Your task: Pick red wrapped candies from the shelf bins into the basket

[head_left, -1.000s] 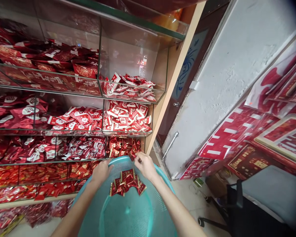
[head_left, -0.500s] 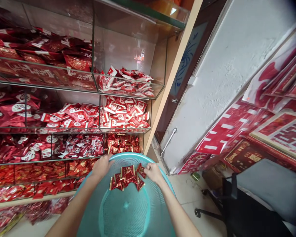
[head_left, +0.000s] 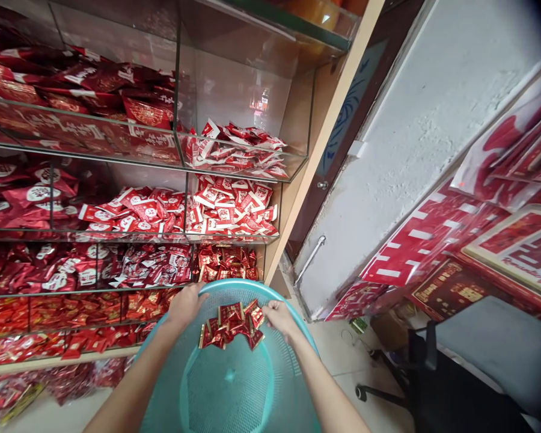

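A large turquoise mesh basket (head_left: 229, 284) fills the lower middle of the head view, tilted so its inside faces me. At its left rim, my left hand (head_left: 187, 305) is closed with the thumb lying inside the edge. My right hand (head_left: 279, 317) is inside the basket near the right wall, with its fingers pinched at the edge of a small red-and-gold wrapped candy (head_left: 254, 313). Several matching wrapped candies (head_left: 229, 328) lie in a loose cluster beside it, on the basket's far inner side.
Glass-fronted shelves (head_left: 234, 157) hold red packets; a bin of red-gold candies (head_left: 228, 263) sits just beyond the basket rim. To the right are a white wall (head_left: 406, 120), red decorations (head_left: 426, 234) and a black-and-grey office chair (head_left: 460, 385). Bagged goods (head_left: 67, 385) lie under the shelves.
The candy at my right fingertips has turned and shifted slightly left, toward the cluster. My left hand stays on the rim. The view has shifted slightly.
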The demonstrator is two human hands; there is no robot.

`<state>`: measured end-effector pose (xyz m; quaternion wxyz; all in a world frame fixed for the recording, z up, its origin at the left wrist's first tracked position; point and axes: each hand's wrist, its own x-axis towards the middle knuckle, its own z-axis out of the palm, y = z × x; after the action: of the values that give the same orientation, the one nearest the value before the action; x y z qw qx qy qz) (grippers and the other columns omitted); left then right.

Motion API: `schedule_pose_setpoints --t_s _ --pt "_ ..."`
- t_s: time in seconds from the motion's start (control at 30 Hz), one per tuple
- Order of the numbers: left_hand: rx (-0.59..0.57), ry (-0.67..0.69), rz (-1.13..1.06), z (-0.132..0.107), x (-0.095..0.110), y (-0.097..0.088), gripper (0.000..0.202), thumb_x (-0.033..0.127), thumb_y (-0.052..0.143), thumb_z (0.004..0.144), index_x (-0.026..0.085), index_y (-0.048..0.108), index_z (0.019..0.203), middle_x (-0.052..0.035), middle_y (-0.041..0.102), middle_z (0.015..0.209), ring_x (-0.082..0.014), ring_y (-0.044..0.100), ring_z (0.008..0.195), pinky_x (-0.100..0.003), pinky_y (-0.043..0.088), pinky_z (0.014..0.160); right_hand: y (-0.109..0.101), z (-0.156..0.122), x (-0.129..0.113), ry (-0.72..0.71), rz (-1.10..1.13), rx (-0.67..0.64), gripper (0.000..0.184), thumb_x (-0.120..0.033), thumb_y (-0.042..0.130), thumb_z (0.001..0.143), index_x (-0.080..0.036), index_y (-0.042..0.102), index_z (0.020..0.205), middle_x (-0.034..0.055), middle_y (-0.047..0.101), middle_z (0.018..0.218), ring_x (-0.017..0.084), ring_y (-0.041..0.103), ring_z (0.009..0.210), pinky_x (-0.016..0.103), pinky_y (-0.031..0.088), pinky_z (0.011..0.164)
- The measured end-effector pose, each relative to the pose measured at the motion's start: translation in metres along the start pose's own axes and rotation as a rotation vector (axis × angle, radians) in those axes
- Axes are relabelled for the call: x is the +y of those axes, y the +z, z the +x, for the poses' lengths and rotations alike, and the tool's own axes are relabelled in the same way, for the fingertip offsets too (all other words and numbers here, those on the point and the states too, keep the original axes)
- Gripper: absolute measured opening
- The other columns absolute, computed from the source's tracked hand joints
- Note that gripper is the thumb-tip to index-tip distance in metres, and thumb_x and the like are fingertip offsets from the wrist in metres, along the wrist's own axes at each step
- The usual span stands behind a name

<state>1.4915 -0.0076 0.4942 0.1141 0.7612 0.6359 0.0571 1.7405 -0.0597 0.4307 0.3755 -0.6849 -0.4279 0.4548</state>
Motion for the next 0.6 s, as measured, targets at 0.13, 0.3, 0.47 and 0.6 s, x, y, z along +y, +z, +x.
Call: schedule_pose_setpoints --t_s 0.13,0.3,0.47,0.6 --pt "-0.006 -0.004 0.006 0.0019 -0.0004 0.0003 0.032 0.03 0.044 0.088 0.019 0.056 0.116 -0.01 0.065 0.107 -0.0201 0.061 0.097 -0.025 0.044 0.076 0.0012 -0.0013 -0.0032 0.08 0.084 -0.035 0.013 -0.023 0.047 0.063 -0.021 0.036 0.055 -0.0096 0.037 0.04 0.006 0.039 0.034 0.017 0.021 0.034" --pt "-0.003 0.012 0.003 0.0019 -0.001 0.0001 0.033 0.031 0.043 0.088 0.019 0.056 0.116 -0.0107 0.064 0.109 -0.0212 0.06 0.099 -0.027 0.045 0.078 0.0025 -0.0017 -0.0019 0.128 0.139 -0.084 0.008 -0.02 0.047 0.063 -0.019 0.041 0.057 -0.0079 0.046 0.049 0.004 0.041 0.036 0.016 0.023 0.034" --pt "-0.008 -0.001 0.009 0.0005 -0.0002 -0.0013 0.036 0.032 0.042 0.088 0.019 0.054 0.119 -0.0112 0.062 0.113 -0.0217 0.059 0.1 -0.028 0.046 0.077 0.0066 -0.0035 0.0017 0.16 0.078 -0.101 0.008 -0.02 0.046 0.067 -0.019 0.043 0.06 -0.0064 0.049 0.049 0.005 0.045 0.036 0.015 0.025 0.032" --pt "-0.014 -0.01 0.015 0.0006 -0.0003 -0.0006 0.035 0.033 0.042 0.089 0.02 0.055 0.118 -0.0107 0.062 0.114 -0.0206 0.059 0.1 -0.026 0.045 0.077 0.0092 -0.0053 0.0026 0.172 -0.065 -0.101 0.011 -0.025 0.048 0.072 -0.019 0.046 0.064 -0.0017 0.057 0.05 0.009 0.048 0.035 0.017 0.028 0.031"
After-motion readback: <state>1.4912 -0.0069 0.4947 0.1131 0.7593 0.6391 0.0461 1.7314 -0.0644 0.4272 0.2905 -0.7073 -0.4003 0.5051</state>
